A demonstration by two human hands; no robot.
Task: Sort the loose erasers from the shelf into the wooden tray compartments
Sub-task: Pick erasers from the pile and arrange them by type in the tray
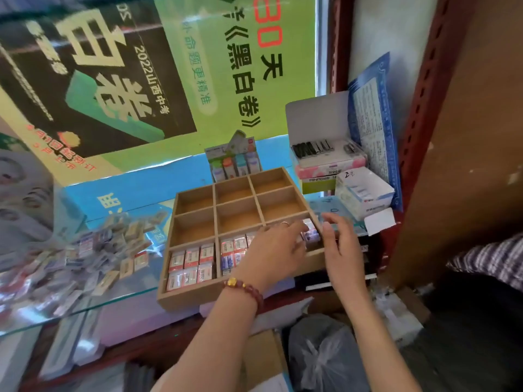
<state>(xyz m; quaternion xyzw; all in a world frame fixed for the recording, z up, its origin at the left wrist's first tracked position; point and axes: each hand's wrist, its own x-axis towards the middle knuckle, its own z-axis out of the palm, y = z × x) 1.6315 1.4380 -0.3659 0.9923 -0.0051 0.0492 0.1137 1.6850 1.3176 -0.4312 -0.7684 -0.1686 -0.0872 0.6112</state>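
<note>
Left of the wooden tray (192,296): the loose erasers (93,256) lie heaped on the glass shelf (85,305), well apart from both your hands. The wrappers are mixed and too blurred to sort by kind from here.

The tray has nine compartments, three by three. The six behind the front row show bare wood.

Front-left compartment: the packed erasers (190,265) sit in two tidy rows in red and white wrappers and look full.

Front-middle compartment: more red-wrapped erasers (232,248), partly covered by your wrist.

Your left hand (273,250), with the beaded bracelet (244,287) at its wrist, lies across the front-middle compartment and reaches into the front-right one. Its fingers bend downward and the tips are lost among the wrappers, so I cannot tell whether you pinch an eraser or only press on one.

Front-right compartment: a few purple-marked erasers (310,233) show between your two hands.

Your right hand (341,247) stands at the tray's right wall. Its fingers are straight and held together, just beside those erasers, with nothing held that I can see.

Right of the tray: stacked stationery boxes (329,165), not part of the job.

Judgement: you are seating and squaring a batch in the front-right compartment, with the right hand acting as a stop. The front row is nearly done and most of the heap remains. The next move calls for letting go cleanly, going back left of the tray to the heap, picking one kind only, and opening the middle row.
</note>
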